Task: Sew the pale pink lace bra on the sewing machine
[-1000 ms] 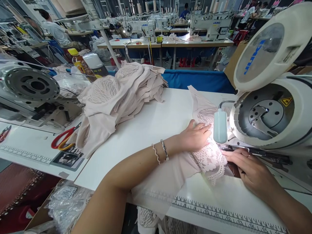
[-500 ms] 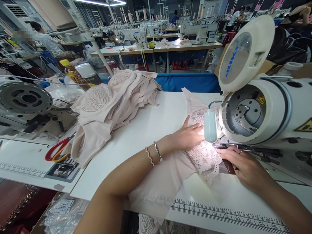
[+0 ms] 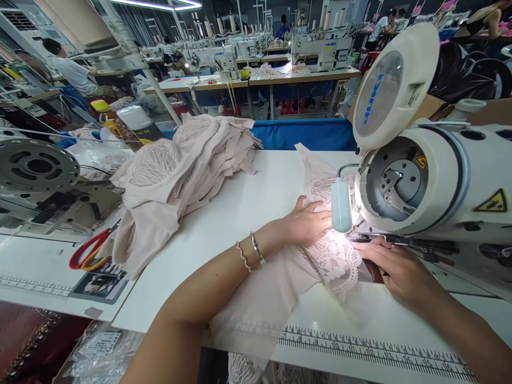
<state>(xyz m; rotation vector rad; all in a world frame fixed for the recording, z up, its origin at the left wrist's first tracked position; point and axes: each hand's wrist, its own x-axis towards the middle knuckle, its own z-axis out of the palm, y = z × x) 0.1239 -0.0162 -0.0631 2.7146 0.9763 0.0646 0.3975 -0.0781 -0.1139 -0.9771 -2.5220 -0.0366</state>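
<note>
A pale pink garment piece with lace trim (image 3: 336,261) lies under the head of a white sewing machine (image 3: 436,176), lit by its small lamp (image 3: 341,205). My left hand (image 3: 306,221) rests flat on the fabric just left of the needle area, fingers spread. My right hand (image 3: 400,269) presses the lace edge down on the table in front of the machine. The needle itself is hidden behind the lamp. The rest of the garment hangs over the table's front edge (image 3: 256,314).
A heap of the same pink garments (image 3: 180,170) fills the table's left part. Red-handled scissors (image 3: 86,253) lie beside another machine (image 3: 40,170) on the left. A printed ruler (image 3: 372,352) runs along the table's front edge. People work at distant machines.
The view has shifted slightly. My left hand has slid a little left and back on the fabric; my right hand stays on the lace edge.
</note>
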